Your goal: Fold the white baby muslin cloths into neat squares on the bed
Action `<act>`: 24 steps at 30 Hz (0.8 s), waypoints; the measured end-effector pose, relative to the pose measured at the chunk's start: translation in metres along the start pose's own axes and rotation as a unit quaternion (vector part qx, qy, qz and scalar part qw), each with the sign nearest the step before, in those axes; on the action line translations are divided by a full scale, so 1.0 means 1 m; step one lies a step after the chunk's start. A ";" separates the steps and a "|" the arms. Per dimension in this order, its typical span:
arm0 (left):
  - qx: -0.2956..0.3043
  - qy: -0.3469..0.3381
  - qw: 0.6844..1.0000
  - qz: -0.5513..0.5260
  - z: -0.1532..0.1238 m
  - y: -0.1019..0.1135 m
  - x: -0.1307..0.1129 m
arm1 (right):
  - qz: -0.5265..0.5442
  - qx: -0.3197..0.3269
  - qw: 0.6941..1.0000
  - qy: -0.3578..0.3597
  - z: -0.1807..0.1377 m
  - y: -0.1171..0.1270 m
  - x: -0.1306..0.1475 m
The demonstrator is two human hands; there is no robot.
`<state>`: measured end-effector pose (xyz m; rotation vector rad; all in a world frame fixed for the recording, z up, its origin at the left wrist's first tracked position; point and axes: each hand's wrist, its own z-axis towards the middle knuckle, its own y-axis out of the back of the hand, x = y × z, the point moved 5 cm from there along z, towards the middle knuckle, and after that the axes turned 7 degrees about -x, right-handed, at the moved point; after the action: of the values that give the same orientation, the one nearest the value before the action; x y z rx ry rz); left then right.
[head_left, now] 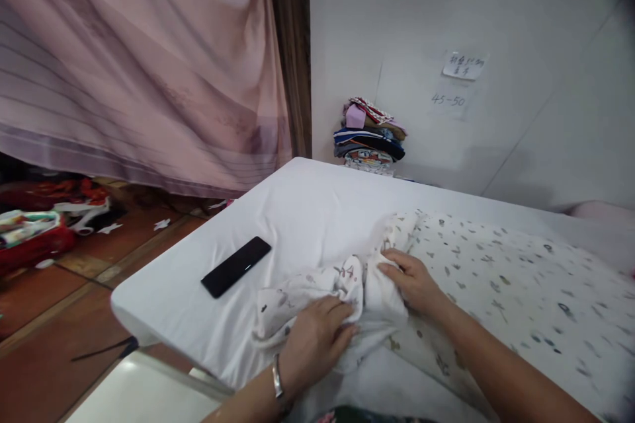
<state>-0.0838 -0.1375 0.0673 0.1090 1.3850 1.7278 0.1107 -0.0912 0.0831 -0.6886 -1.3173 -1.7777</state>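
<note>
A white cloth printed with small leaf and plant motifs (489, 284) lies across the right side of the table and is bunched up near the middle. My left hand (317, 340), with a silver bracelet at the wrist, has its fingers curled into the bunched part, and a loose end of it sticks out to the left. My right hand (414, 281) pinches a fold of the same cloth a little farther right, thumb and fingers closed on it. Whether the bunched part is a separate piece I cannot tell.
A black phone-like slab (235, 266) rests on the white-covered table (307, 211), left of the cloth. Folded clothes (370, 135) are stacked behind the far edge. A pink curtain (149, 66) hangs at left, above a red container (34, 241) on the tiled floor.
</note>
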 end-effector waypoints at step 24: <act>0.049 -0.029 0.996 0.065 0.067 -0.012 -0.012 | 0.075 -0.022 0.953 -0.293 -0.074 0.052 -0.056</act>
<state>-0.0319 -0.0960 0.0874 0.3081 1.4477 1.7476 0.1870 -0.1524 0.0420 -1.3800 -1.5519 -1.5350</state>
